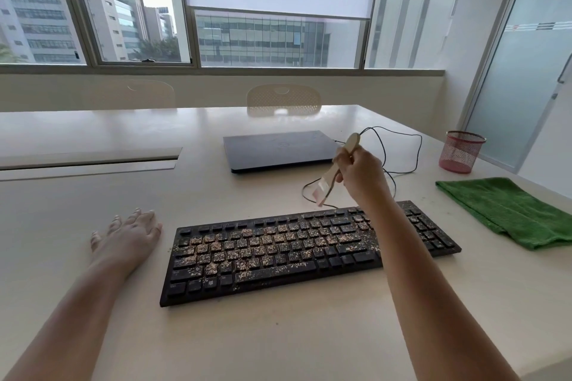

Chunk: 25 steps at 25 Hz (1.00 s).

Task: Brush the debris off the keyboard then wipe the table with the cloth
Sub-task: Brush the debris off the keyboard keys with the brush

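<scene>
A black keyboard [309,250] lies on the white table [278,334], its keys covered with pale crumbs of debris [263,244]. My right hand [362,173] grips a small wooden-handled brush [335,170] in the air just behind the keyboard's far edge, bristles pointing down and left. My left hand [130,235] rests flat on the table to the left of the keyboard, fingers spread. A folded green cloth [510,210] lies on the table to the right of the keyboard.
A closed dark laptop [278,148] sits behind the keyboard, with a black cable [402,148] looping beside it. A pink mesh cup [461,151] stands at the far right edge. Two chairs [283,99] are across the table.
</scene>
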Available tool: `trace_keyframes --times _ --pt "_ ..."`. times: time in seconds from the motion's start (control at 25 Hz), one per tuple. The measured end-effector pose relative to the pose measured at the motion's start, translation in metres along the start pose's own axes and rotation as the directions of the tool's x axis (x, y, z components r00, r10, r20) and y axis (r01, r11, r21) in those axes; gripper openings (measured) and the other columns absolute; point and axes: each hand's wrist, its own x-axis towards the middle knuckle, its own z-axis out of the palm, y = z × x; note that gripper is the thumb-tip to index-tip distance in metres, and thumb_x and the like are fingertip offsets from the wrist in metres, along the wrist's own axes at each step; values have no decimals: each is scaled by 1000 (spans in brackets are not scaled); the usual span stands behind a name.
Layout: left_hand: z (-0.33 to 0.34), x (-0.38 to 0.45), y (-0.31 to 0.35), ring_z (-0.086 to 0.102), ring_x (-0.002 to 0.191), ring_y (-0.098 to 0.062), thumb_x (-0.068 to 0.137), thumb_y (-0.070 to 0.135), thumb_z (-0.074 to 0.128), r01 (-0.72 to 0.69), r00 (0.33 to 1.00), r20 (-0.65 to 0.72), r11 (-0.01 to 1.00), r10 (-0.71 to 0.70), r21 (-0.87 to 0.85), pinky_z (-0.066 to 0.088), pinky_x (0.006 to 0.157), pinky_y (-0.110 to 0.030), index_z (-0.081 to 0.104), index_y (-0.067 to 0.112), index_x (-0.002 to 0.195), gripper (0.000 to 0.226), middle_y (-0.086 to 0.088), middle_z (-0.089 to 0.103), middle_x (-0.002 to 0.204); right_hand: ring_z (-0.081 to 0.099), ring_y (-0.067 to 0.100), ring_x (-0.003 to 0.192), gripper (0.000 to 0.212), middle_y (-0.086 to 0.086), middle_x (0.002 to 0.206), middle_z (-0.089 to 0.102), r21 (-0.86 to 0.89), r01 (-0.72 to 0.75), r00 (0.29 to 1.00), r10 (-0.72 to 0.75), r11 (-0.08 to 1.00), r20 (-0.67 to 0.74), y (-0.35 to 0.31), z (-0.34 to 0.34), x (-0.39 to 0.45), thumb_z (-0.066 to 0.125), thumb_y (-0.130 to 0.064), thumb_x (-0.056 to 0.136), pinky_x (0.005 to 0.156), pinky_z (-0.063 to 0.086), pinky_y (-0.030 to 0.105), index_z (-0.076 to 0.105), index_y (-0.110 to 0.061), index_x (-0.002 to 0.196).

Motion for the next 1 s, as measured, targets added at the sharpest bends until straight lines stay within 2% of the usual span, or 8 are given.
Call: trace_keyframes --times 0.12,0.32,0.4,0.48,0.64,0.8,0.88,1.0 --pt "-1 0 0 5 146 -21 99 48 25 4 1000 -3 1000 -4 -5 5 116 -49 19 30 149 54 8 8 158 49 7 50 28 0 66 59 32 6 976 -13 999 217 -7 10 -6 38 -31 100 44 38 14 58 -10 100" --pt "-2 -2 3 6 146 -21 99 48 25 6 1000 -6 1000 -6 -4 6 116 -48 20 30 149 53 9 9 158 51 9 53 33 6 73 62 -128 -13 1000 15 992 13 -2 0 -4 37 -30 100 43 32 19 58 -4 101" --pt "-2 -3 3 6 146 -20 99 48 25 6 1000 -11 1000 -6 -6 6 116 -48 20 30 149 54 9 9 158 49 6 51 33 3 73 60 -2 35 996 -34 999 78 -13 7 -10 37 -29 100 41 39 15 57 -3 103" --pt "-2 -3 2 6 146 -21 99 48 25 4 1000 -11 1000 -4 -14 5 116 -48 21 30 149 54 8 9 158 50 8 51 33 -1 71 59 -4 103 982 -101 995 160 -22 18 -20 37 -32 100 48 48 22 57 -6 103" --pt "-2 -3 2 6 146 -20 99 48 25 3 1000 -4 1000 -3 -2 5 116 -48 20 30 149 54 9 9 158 49 9 50 29 -5 61 51 -125 147 983 -130 981 132 -22 19 -21 36 -35 100 45 36 22 53 -13 89" --pt "-1 -2 1 5 147 -20 98 49 25 7 1000 -8 1000 -7 -1 5 116 -48 20 31 149 54 9 9 158 49 11 52 39 2 68 57 -130 194 975 -177 972 133 -29 18 -25 36 -36 100 54 46 26 57 -7 115" --pt "-1 -1 0 6 146 -20 98 49 24 3 1000 -2 1000 -3 11 6 116 -48 20 31 149 54 9 9 158 45 9 52 39 -3 63 47 -156 202 969 -175 967 173 -31 18 -28 36 -35 100 59 48 29 57 -5 113" --pt "0 -1 1 5 146 -20 98 49 24 8 1000 2 1000 -8 4 5 116 -48 19 30 149 55 9 8 158 46 6 50 37 1 67 58 -117 207 971 -189 971 145 -29 18 -26 37 -34 100 47 38 20 58 -4 107"
